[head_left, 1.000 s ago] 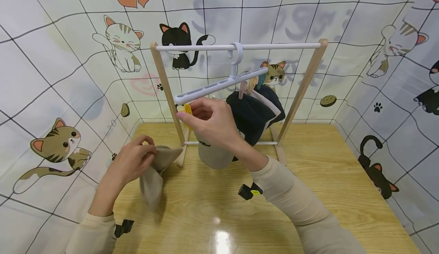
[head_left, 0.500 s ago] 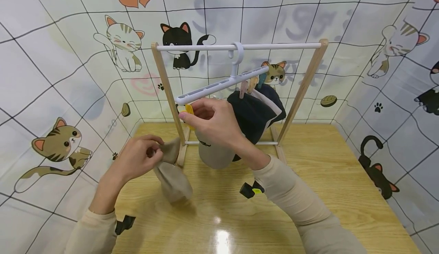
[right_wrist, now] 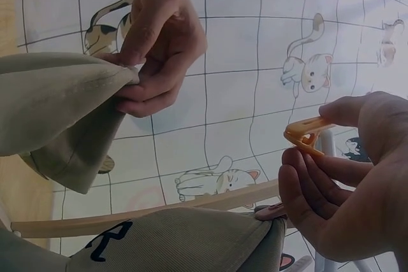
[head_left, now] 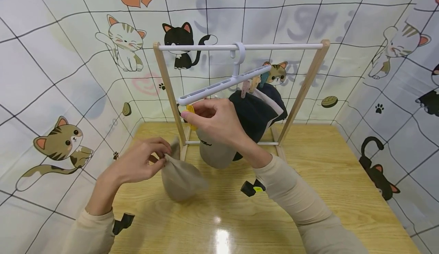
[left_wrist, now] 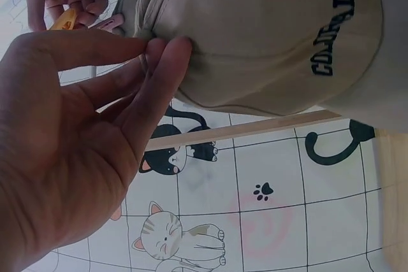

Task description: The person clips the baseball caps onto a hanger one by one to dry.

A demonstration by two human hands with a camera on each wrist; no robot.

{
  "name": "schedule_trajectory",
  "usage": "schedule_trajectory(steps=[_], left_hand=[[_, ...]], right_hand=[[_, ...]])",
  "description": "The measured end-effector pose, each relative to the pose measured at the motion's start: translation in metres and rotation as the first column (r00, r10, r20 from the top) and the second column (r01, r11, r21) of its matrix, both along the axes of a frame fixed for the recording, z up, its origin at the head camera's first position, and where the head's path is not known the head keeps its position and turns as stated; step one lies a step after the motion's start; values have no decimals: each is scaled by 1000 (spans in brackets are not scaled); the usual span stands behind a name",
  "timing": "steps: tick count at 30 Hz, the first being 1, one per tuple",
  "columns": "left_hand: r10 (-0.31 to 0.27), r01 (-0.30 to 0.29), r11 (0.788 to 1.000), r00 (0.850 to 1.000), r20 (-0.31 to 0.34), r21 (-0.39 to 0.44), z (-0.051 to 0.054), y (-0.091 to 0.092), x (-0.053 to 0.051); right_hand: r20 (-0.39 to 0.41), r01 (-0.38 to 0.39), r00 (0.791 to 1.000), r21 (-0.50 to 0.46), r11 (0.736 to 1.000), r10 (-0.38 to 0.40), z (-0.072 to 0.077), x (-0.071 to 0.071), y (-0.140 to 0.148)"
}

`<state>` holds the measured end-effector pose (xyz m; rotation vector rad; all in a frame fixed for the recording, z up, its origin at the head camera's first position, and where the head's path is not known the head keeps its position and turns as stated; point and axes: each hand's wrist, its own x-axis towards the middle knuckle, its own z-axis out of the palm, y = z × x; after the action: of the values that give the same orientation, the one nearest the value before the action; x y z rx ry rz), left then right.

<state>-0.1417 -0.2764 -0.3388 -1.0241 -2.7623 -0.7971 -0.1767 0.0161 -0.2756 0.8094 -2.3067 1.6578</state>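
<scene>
My left hand pinches the edge of a beige cap and holds it above the table's left half. In the left wrist view dark lettering "COLORADO" shows on this cap's front. A yellow clothespin is between the thumb and fingers of my right hand, just under the left end of a white hanger. Its jaws face the thumb side, apart from the held cap. From the hanger hang a dark navy cap and another beige cap, the latter partly hidden behind my right hand.
The hanger tilts on the white rod of a wooden rack. Several pegs, including a pink one and a teal one, sit along its right half. A cat-print curtain surrounds the wooden table.
My left hand has shifted slightly right with the beige cap, which has swung right and turned below the fingers. My right hand stays almost still with the clothespin.
</scene>
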Motion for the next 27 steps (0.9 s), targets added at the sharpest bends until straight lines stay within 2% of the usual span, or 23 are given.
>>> schedule_trajectory(steps=[4,8,14,21,24,27], left_hand=[[-29,29,1000,999,27,2,3,3,1],[-77,77,997,997,-19,7,6,5,-1],[-160,161,987,984,-72,12,9,9,-5],[-247,255,966,956,-155,35,12,17,-10],[-292,308,948,941,-171,79,13,20,-14],[-321,342,932,932,-166,120,13,24,-17]], right_hand=[[8,-2,1000,2,1000,2,0,-1,0],[20,-5,1000,6,1000,5,1,-1,2],[54,-3,999,21,1000,2,2,0,2],[57,-15,998,22,1000,14,3,0,2],[56,-22,998,12,1000,22,2,-1,1],[62,-30,998,0,1000,30,2,0,0]])
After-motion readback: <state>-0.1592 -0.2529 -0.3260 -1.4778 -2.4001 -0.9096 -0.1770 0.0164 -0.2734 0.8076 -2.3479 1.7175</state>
